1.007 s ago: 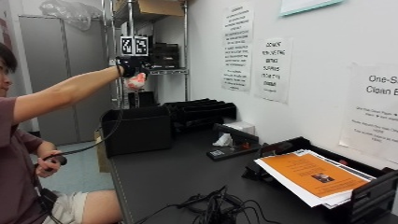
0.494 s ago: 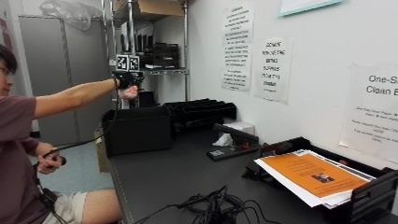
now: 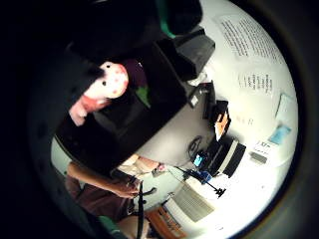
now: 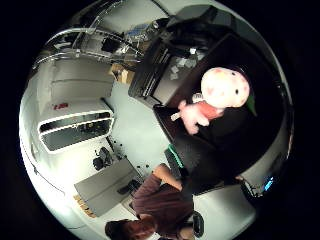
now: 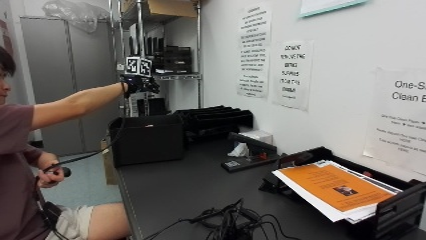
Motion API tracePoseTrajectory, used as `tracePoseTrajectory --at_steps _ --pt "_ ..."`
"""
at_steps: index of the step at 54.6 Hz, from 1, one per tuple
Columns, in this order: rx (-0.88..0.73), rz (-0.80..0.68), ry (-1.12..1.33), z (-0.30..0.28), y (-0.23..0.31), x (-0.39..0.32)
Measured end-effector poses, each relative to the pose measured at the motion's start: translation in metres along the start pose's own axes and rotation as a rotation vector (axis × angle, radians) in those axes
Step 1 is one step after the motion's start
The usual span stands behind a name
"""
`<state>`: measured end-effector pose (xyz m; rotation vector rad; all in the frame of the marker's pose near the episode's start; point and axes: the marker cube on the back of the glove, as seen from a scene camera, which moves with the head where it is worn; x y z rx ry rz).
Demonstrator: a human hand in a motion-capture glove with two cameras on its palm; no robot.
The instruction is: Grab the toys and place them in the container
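Toy (image 4: 216,97): pink plush figure, pale spotted head, red middle, short limbs. Both palm views show it in mid-air over the open black container (image 5: 148,140), which stands at the far end of the dark worktop (image 5: 193,192). The toy is not inside yet; whether it is touching the right hand cannot be settled. In the outside view the gloved right hand (image 5: 138,84) is stretched out above the container, arm level. The toy is not visible there. Fingers: state cannot be told, as no view shows them clearly.

Handling judgement: soft, stuffed and light; compresses under a pinch, not fragile, fabric surface unlikely to slip. Head is the bulkiest part, so a hold round the body or neck looks most secure. A limb pinch would let it swing. Dropping into the bin carries little risk. Bare hand (image 5: 50,172) holds a cable low beside the lap.
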<state>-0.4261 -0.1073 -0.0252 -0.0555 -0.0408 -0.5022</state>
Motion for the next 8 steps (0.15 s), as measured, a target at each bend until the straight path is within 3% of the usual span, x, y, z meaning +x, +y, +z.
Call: tracePoseTrajectory --at_steps 8 --pt "0.033 0.078 -0.012 -0.005 0.010 0.016"
